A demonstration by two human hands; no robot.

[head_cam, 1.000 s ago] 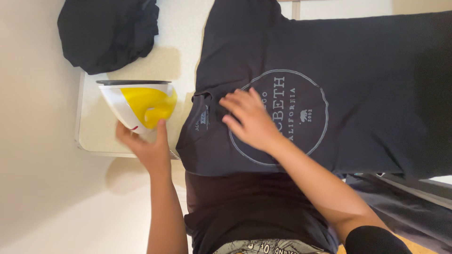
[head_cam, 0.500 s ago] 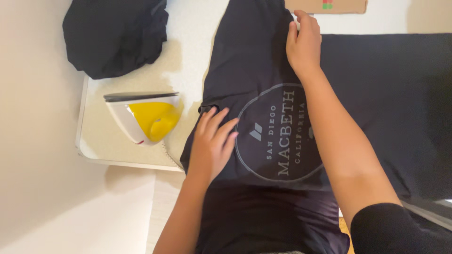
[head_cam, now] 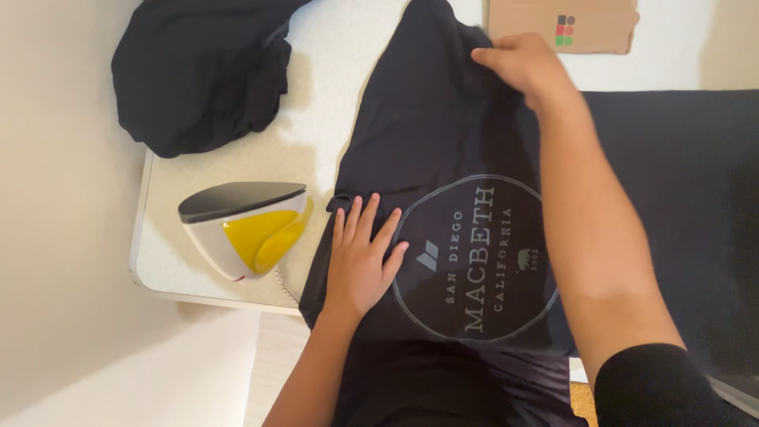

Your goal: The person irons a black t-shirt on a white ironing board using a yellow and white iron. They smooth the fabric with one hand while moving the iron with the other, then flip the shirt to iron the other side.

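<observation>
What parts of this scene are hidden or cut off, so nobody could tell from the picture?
Head view only:
- Dark T-shirt: right part runs off the frame; the bottom is cut off too.
- Right hand: fingertips hidden by the fabric they pinch.
- Iron: far side hidden.
- Cardboard piece: cut by the top edge.
- Dark bundle: too crumpled to identify.

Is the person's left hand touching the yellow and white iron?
Apart. The head view shows the left hand flat on the dark T-shirt, with bare board between it and the iron.
</observation>
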